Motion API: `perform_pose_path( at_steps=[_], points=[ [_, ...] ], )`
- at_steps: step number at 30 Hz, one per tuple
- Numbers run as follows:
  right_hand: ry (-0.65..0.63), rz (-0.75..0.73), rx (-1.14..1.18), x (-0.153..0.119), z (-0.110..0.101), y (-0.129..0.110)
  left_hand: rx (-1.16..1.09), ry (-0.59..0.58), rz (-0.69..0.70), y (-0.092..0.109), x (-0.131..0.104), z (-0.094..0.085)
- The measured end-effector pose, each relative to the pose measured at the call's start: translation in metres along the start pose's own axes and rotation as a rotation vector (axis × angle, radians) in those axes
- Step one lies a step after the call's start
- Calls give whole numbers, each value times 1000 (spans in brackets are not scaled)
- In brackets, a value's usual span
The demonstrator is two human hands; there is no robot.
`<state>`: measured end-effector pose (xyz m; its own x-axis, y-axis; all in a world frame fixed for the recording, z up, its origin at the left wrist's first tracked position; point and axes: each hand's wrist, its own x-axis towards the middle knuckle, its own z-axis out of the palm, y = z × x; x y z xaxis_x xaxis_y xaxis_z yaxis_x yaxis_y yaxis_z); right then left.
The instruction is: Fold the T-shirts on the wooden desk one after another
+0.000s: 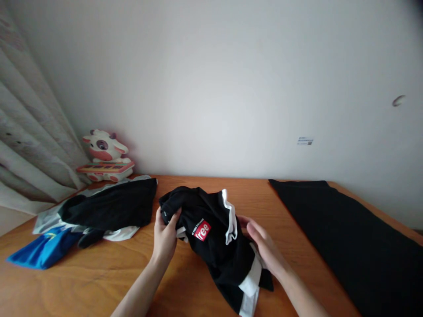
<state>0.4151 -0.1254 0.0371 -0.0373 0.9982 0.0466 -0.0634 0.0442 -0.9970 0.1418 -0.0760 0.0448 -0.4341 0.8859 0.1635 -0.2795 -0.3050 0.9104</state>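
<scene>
A black T-shirt (pixel 211 251) with white trim and a red "free" print hangs bunched in front of me, just over the wooden table. My left hand (pixel 167 233) is closed on its collar end, thumb on the near side of the cloth. At the shirt's right side is my right hand (pixel 261 244), fingers fairly straight and apart from the thumb. Its fingertips reach partly behind the cloth beside the white-edged sleeve, and whether they press on it is hidden. The lower part of the shirt, with white bands, droops toward the table's near edge.
On the left lies a loose pile of clothes (pixel 112 204), black, white, grey and blue. Behind it stands a cow-shaped toy keyboard (pixel 105 158) near a curtain (pixel 29 119). A black cloth (pixel 357 237) is spread flat over the right of the wooden table (pixel 109 273).
</scene>
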Motion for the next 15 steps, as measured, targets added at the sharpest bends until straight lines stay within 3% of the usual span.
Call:
perform_pose_path(
  at_steps=[4,10,13,15],
  points=[
    [-15,-199,-360,-8,4,-3,-59,120,-22,-1,8,-4],
    [-66,-341,-651,-14,16,0,-59,64,-97,-7,6,-4],
    [-57,-294,-553,-11,17,-2,-152,83,-184,-2,5,-1],
    [16,-168,-294,-5,13,-3,-207,110,-228,3,5,0]
  ],
)
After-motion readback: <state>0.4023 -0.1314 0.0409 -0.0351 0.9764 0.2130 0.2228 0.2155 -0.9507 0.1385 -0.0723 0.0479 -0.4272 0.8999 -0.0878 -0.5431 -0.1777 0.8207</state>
